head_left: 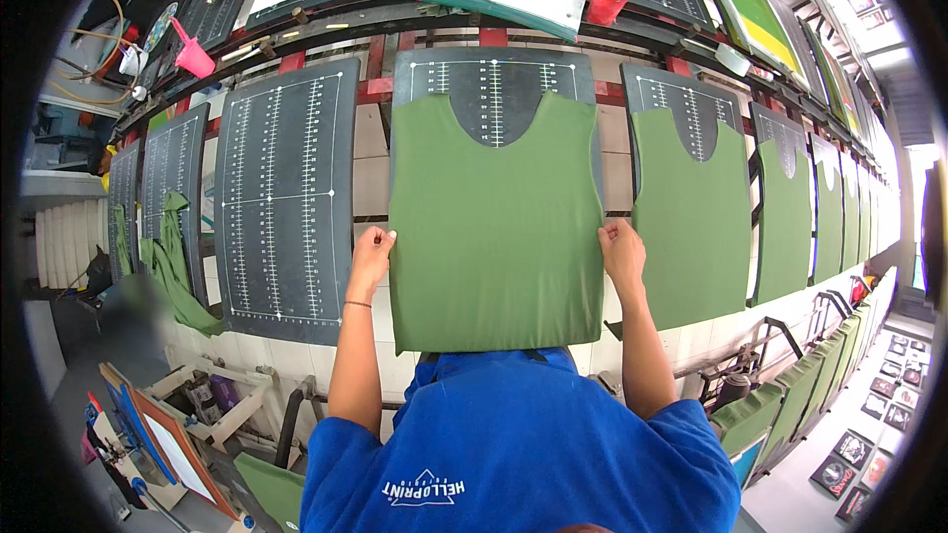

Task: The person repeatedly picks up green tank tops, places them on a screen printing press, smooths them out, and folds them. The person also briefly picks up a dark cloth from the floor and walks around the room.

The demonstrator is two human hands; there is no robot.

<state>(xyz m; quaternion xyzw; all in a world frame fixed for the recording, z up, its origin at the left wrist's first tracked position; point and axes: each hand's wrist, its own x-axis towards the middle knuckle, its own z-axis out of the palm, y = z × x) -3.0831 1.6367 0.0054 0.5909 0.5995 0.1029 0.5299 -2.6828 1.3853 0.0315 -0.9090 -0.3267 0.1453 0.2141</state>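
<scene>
The left hand (pixel 370 258) and right hand (pixel 623 251) pinch opposite side edges of green fabric (pixel 496 247).

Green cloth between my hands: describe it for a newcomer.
Find the row of dark boards. Straight ahead of the blue shirt, one carries a scoop-necked green cloth. Unlike the green pieces to its right, it has your left hand and right hand at its sides.

This is a textile workshop, with a long row of ruled boards (pixel 288 163) bearing green fabric panels (pixel 497 237).
</scene>
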